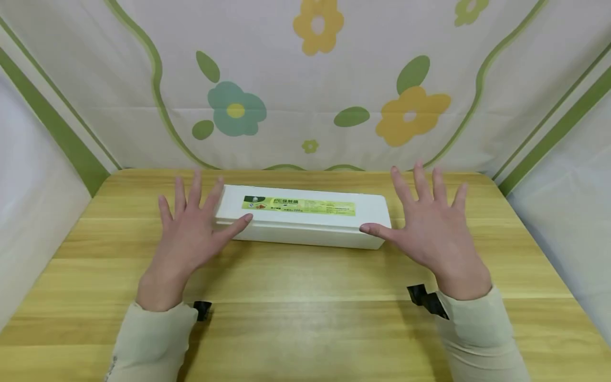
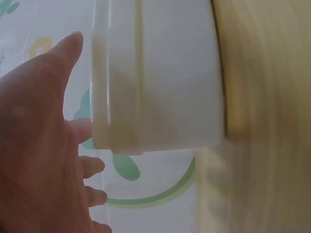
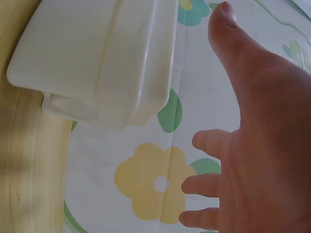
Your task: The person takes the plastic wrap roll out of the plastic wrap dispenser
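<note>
Head view: a long white plastic box (image 1: 305, 223) with a green-and-yellow label (image 1: 299, 205) on its lid lies lengthwise across the wooden table (image 1: 305, 329), towards the far edge, just before the flowered cloth backdrop (image 1: 305, 79). The left hand (image 1: 188, 233) is at the box's left end and the right hand (image 1: 431, 231) at its right end — one per short side, which suits a box too long for a single grip. Both hands are spread, fingers straight, holding nothing. Left thumb tip looks to touch the near left corner; right thumb tip sits at the near right corner — contact there cannot be confirmed. Wrist views: each palm faces a box end with a visible gap between. Pale sleeves (image 1: 153, 339) cover both forearms.
</note>
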Motion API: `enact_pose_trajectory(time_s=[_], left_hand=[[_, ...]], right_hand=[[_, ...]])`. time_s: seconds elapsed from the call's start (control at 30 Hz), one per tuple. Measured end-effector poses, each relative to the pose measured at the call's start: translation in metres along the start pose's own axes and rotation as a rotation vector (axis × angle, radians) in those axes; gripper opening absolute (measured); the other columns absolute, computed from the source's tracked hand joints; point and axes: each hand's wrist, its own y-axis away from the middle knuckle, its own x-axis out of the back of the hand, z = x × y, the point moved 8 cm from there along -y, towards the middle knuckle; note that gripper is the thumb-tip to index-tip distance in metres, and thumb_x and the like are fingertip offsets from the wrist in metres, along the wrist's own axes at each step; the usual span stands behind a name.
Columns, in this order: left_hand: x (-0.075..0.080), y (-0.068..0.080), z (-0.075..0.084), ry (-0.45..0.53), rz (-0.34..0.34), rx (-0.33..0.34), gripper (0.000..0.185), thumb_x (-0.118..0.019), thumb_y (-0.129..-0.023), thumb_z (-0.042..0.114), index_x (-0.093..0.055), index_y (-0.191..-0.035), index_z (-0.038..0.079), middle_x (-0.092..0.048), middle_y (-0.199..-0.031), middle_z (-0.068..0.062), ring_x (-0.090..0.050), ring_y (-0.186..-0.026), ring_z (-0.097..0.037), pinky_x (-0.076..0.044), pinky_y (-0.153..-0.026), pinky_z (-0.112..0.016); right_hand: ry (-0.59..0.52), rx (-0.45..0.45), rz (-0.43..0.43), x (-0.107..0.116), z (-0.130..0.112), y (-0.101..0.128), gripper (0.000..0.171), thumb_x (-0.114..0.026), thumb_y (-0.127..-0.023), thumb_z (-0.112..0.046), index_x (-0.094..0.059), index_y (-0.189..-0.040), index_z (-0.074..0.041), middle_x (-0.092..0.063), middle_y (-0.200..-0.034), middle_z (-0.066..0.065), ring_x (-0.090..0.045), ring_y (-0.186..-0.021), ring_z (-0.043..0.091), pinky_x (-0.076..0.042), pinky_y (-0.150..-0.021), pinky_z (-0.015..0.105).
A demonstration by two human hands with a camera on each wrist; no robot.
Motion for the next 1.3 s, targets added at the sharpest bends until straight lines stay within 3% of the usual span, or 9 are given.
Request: enact_pose_trajectory(time_s=[0.27, 0.43, 0.53, 0.67, 0.83, 0.97, 1.2, 1.3], left_hand=[[-0.003, -0.001, -0.006, 0.05, 0.001, 0.003, 0.108, -0.05, -0.097, 0.084, -0.005, -0.175, 0.025, 0.02, -0.18, -0.006, 0.025, -0.163, -0.045, 0.011, -0.123, -0.08], [-0.005, -0.004, -0.01, 0.105, -0.035, -0.007, 0.116, -0.06, -0.095, 0.08, -0.001, -0.175, 0.02, 0.015, -0.181, -0.012, 0.01, -0.166, -0.05, -0.009, -0.126, -0.079], [-0.008, -0.007, -0.013, 0.174, -0.057, -0.026, 0.127, -0.073, -0.09, 0.074, 0.002, -0.175, 0.015, 0.006, -0.182, -0.017, -0.005, -0.166, -0.05, -0.02, -0.125, -0.076], [-0.011, -0.009, -0.015, 0.289, -0.058, -0.066, 0.136, -0.089, -0.084, 0.059, 0.001, -0.174, 0.01, -0.011, -0.18, -0.023, -0.021, -0.163, -0.048, -0.027, -0.125, -0.072], [-0.017, -0.012, -0.02, 0.42, -0.069, -0.072, 0.138, -0.095, -0.082, 0.045, 0.002, -0.174, 0.013, -0.032, -0.173, -0.022, -0.039, -0.152, -0.042, -0.034, -0.121, -0.066], [-0.023, -0.012, -0.027, 0.504, -0.106, -0.033, 0.14, -0.096, -0.082, 0.043, 0.007, -0.174, 0.021, -0.034, -0.173, -0.017, -0.041, -0.15, -0.038, -0.033, -0.122, -0.063], [-0.034, -0.018, -0.036, 0.717, -0.145, -0.054, 0.109, -0.097, -0.082, 0.029, -0.03, -0.168, 0.033, -0.049, -0.158, -0.001, -0.048, -0.14, -0.027, -0.037, -0.115, -0.052], [-0.039, -0.022, -0.042, 0.782, -0.174, -0.039, 0.11, -0.096, -0.083, 0.023, -0.029, -0.17, 0.032, -0.046, -0.163, 0.0, -0.045, -0.143, -0.025, -0.037, -0.116, -0.048]], right_hand=[[-0.013, 0.003, 0.012, -0.002, 0.002, 0.002, 0.124, -0.049, -0.082, -0.1, -0.008, -0.175, -0.03, -0.004, -0.18, 0.024, -0.005, -0.163, 0.056, -0.006, -0.119, 0.084], [-0.068, 0.014, -0.059, -0.009, -0.003, 0.0, 0.127, -0.043, -0.079, -0.104, 0.0, -0.175, -0.032, 0.006, -0.181, 0.02, -0.006, -0.164, 0.053, -0.018, -0.12, 0.081], [-0.086, 0.034, -0.083, -0.012, -0.01, -0.001, 0.128, -0.041, -0.078, -0.105, 0.0, -0.175, -0.031, 0.005, -0.182, 0.019, -0.013, -0.164, 0.051, -0.032, -0.114, 0.081], [-0.109, 0.069, -0.078, -0.015, -0.019, -0.002, 0.129, -0.043, -0.077, -0.105, -0.006, -0.175, -0.03, -0.004, -0.182, 0.019, -0.019, -0.163, 0.05, -0.038, -0.109, 0.08], [-0.118, 0.113, -0.099, -0.024, -0.03, -0.006, 0.127, -0.048, -0.078, -0.103, -0.011, -0.175, -0.03, -0.008, -0.182, 0.017, -0.024, -0.162, 0.048, -0.044, -0.103, 0.078], [-0.127, 0.159, -0.106, -0.031, -0.041, -0.009, 0.118, -0.061, -0.082, -0.093, -0.019, -0.174, -0.031, -0.013, -0.181, 0.016, -0.028, -0.161, 0.044, -0.049, -0.099, 0.075], [-0.151, 0.264, -0.056, -0.036, -0.053, -0.006, 0.095, -0.075, -0.093, -0.066, -0.033, -0.171, -0.032, -0.024, -0.178, 0.018, -0.03, -0.16, 0.046, -0.044, -0.111, 0.073], [-0.128, 0.293, -0.019, -0.036, -0.054, -0.006, 0.09, -0.077, -0.095, -0.061, -0.037, -0.169, -0.028, -0.035, -0.173, 0.021, -0.034, -0.158, 0.047, -0.044, -0.112, 0.073]])
